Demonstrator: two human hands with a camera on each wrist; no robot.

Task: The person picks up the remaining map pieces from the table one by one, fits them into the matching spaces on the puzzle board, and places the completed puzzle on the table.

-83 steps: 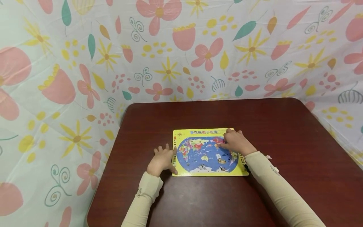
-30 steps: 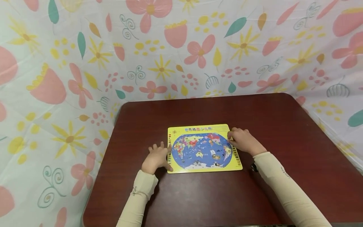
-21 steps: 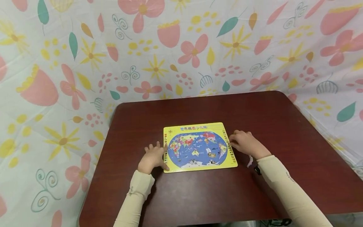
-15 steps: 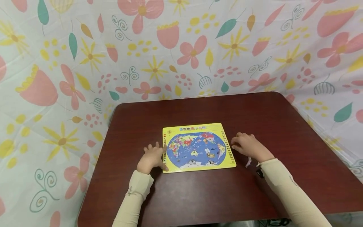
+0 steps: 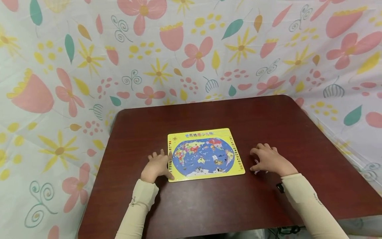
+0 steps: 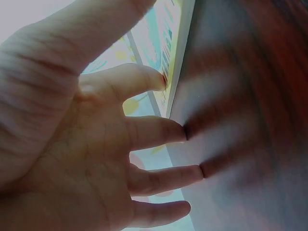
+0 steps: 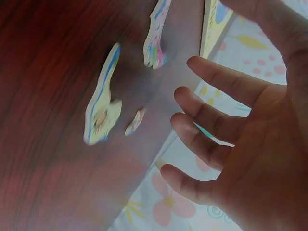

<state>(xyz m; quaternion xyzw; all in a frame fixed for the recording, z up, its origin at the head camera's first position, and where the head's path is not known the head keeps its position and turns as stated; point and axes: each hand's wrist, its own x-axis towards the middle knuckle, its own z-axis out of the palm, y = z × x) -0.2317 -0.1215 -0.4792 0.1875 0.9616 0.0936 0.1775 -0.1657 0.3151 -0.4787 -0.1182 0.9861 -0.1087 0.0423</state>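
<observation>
A yellow-bordered world map puzzle board (image 5: 191, 164) lies flat on the dark red-brown table (image 5: 209, 205). At its left edge my left hand (image 5: 156, 167) rests with fingers spread, thumb and index at the border; the left wrist view shows the fingertips (image 6: 195, 172) down at the wood. To the right of the board, my right hand (image 5: 273, 161) hovers with fingers apart and nothing in its grasp. Below it, the right wrist view shows loose puzzle pieces: a long pale one (image 7: 98, 113), a pink-and-blue one (image 7: 155, 41) and a small one (image 7: 135, 121).
A white cloth (image 5: 200, 76) printed with flowers and leaves hangs behind the table and along its sides. Dark cables (image 5: 287, 229) show beyond the table's near edge. A black object (image 5: 280, 188) sits under the right sleeve's cuff.
My right hand has left the map's upper right part and moved right, past the board's edge, over the loose pieces. My left hand stays at the left edge. The head view has turned right.
</observation>
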